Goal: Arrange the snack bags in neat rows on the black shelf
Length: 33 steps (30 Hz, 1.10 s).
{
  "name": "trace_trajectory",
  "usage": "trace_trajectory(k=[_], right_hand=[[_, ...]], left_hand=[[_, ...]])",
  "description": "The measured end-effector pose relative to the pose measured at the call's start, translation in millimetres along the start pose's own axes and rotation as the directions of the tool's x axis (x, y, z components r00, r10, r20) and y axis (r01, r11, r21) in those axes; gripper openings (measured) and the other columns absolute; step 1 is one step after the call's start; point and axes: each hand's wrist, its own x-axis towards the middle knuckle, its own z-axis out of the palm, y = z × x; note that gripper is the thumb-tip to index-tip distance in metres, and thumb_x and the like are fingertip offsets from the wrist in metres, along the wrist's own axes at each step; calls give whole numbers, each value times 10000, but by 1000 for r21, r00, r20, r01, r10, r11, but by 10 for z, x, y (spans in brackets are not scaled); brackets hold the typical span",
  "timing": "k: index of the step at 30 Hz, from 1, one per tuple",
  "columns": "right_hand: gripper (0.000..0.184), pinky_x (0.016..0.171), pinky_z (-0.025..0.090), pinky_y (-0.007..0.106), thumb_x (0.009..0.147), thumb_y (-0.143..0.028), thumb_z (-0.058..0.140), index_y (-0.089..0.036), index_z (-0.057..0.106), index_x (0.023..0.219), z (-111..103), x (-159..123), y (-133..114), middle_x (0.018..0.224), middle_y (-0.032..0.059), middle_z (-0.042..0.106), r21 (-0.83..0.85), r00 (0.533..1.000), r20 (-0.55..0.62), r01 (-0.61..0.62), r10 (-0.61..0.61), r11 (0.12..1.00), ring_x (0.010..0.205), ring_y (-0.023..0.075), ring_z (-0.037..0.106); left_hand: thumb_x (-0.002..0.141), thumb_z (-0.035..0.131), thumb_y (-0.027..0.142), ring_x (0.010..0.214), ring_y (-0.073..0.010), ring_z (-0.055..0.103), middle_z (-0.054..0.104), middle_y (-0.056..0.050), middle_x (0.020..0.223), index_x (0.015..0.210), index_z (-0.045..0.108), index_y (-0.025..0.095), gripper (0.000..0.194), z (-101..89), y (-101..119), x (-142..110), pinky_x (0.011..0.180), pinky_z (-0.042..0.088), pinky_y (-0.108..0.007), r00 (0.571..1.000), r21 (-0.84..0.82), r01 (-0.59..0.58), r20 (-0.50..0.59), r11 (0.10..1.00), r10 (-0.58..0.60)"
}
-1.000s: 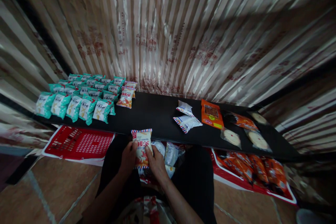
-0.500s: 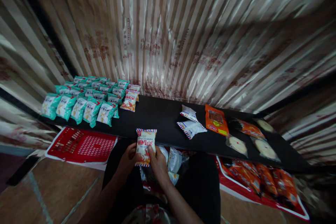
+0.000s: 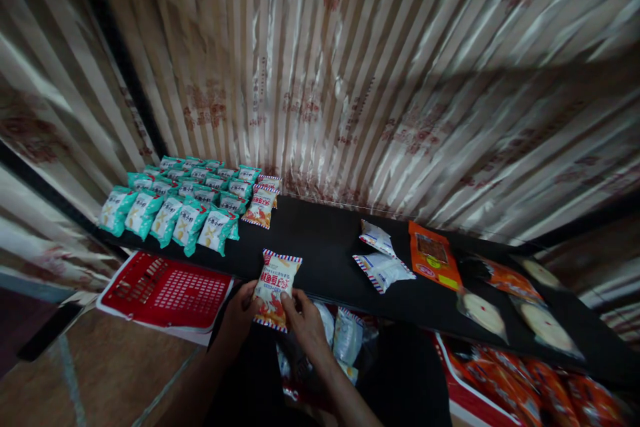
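Both hands hold one small snack packet point(image 3: 276, 283), orange and white with a red-and-blue striped border, just above the near edge of the black shelf point(image 3: 320, 247). My left hand point(image 3: 241, 310) grips its left lower side. My right hand point(image 3: 304, 320) pinches its right lower side. Two matching packets point(image 3: 261, 203) lie at the back left beside rows of teal packets point(image 3: 175, 203).
Two white packets point(image 3: 381, 260), an orange flat pack point(image 3: 434, 255) and round cakes in clear wrap point(image 3: 483, 313) lie on the right of the shelf. A red basket point(image 3: 165, 290) sits below left, a red tray of orange packets point(image 3: 540, 383) below right. More packets point(image 3: 345, 340) lie in my lap. A striped curtain hangs behind.
The packet in both hands has risen slightly toward the shelf edge and tilted to the right. The view has tipped upward and shifted, so everything sits lower in frame.
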Motion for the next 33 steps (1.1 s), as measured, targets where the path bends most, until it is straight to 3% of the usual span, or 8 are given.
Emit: trace_trajectory(k=[6, 15, 22, 27, 33], right_hand=[[346, 636, 469, 264, 757, -470, 516, -165, 603, 895, 38, 126, -65, 797, 61, 688, 138, 997, 54, 41, -49, 990, 737, 200, 630], [321, 598, 465, 267, 749, -469, 526, -170, 595, 843, 170, 406, -135, 759, 59, 691, 74, 998, 17, 62, -64, 995, 683, 197, 628], [298, 614, 458, 267, 750, -438, 532, -178, 607, 874, 284, 676, -209, 818, 62, 702, -19, 998, -12, 58, -59, 998, 705, 196, 635], [288, 614, 444, 249, 766, -434, 515, -181, 612, 860, 338, 831, -275, 816, 60, 702, -107, 996, -29, 78, -82, 991, 712, 184, 635], [293, 606, 423, 246, 781, -432, 501, -171, 615, 848, 415, 972, -335, 811, 74, 695, -197, 996, -49, 70, -81, 978, 699, 179, 626]], left_hand=[[643, 590, 300, 961, -257, 632, 671, -116, 1038, 1058, 551, 137, 447, -60, 103, 119, 822, 511, -388, 1000, 9, -24, -13, 1000, 25], [662, 549, 269, 893, -233, 650, 684, -102, 968, 985, 562, 146, 346, -121, 161, 334, 788, 517, -360, 990, 84, -88, -99, 993, 96], [710, 527, 275, 928, -213, 632, 681, -83, 971, 999, 581, 155, 317, -188, 181, 541, 809, 492, -325, 963, 269, -118, -203, 956, 176], [737, 502, 226, 938, -205, 608, 663, -85, 1001, 1036, 595, 163, 320, -227, 151, 696, 860, 464, -359, 913, 516, -130, -271, 847, 305], [764, 457, 205, 962, -245, 572, 656, -103, 1003, 1011, 616, 156, 298, -246, 147, 833, 883, 452, -417, 835, 690, -204, -247, 694, 492]])
